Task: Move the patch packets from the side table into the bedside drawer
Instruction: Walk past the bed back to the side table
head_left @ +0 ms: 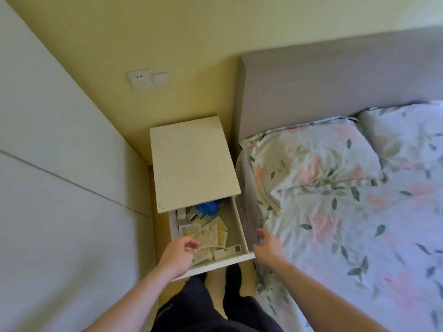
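The white side table [191, 161] has a bare top, and its drawer [242, 230] stands pulled out below it. Several pale yellow and white patch packets [211, 233] lie in a loose heap inside the drawer. My left hand [178, 254] hovers over the drawer's front left corner with fingers loosely curled, holding nothing that I can see. My right hand [268, 246] is just outside the drawer's right wall, fingers spread and relaxed, empty.
A white remote-like device [227, 252] lies at the drawer's front, and a blue crumpled item [209, 208] sits at its back. A bed with floral bedding [335, 200] is close on the right. A wall [60, 164] bounds the left. A wall socket [143, 80] sits above.
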Tool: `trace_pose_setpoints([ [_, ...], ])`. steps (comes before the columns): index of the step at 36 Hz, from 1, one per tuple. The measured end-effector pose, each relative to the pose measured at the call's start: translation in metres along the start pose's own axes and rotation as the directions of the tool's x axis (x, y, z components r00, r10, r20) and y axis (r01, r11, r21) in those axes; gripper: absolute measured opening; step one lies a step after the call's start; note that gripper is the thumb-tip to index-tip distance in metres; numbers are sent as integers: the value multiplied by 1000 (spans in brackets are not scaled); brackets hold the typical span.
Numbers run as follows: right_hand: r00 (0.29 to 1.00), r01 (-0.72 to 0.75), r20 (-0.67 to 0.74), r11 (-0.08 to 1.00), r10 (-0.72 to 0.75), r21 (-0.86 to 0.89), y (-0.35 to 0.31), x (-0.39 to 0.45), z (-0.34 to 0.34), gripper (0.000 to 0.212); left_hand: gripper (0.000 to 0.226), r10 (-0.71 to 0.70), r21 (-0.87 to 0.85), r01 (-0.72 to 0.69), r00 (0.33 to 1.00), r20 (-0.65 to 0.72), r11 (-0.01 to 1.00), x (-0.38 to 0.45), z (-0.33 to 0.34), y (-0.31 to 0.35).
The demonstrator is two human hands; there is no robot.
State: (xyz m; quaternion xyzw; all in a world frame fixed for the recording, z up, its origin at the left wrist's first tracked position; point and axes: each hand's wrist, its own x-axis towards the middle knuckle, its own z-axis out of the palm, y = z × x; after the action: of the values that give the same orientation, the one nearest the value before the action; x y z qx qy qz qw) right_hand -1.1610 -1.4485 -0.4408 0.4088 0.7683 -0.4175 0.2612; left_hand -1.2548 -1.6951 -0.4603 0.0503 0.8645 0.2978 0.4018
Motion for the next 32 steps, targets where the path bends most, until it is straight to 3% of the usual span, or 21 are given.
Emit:
trace_pose_setpoints([
  [6,992,45,-121,987,-27,152,32,-40,-1,52,35,175,233,-208,972,155,950,1,5,26],
  [10,976,10,-212,971,43,240,43,-77,5,51,38,232,352,-323,932,277,878,2,2,49],
  [18,912,60,-399,928,99,367,70,-161,16,48,32,364,381,-528,829,424,759,-34,9,100],
  [25,838,79,-514,890,186,450,129,-253,17,49,32,529,328,-748,648,548,577,-115,51,147],
  [32,682,110,-657,843,322,527,248,-369,30,49,31,575,267,-886,452,682,380,-225,158,175],
])
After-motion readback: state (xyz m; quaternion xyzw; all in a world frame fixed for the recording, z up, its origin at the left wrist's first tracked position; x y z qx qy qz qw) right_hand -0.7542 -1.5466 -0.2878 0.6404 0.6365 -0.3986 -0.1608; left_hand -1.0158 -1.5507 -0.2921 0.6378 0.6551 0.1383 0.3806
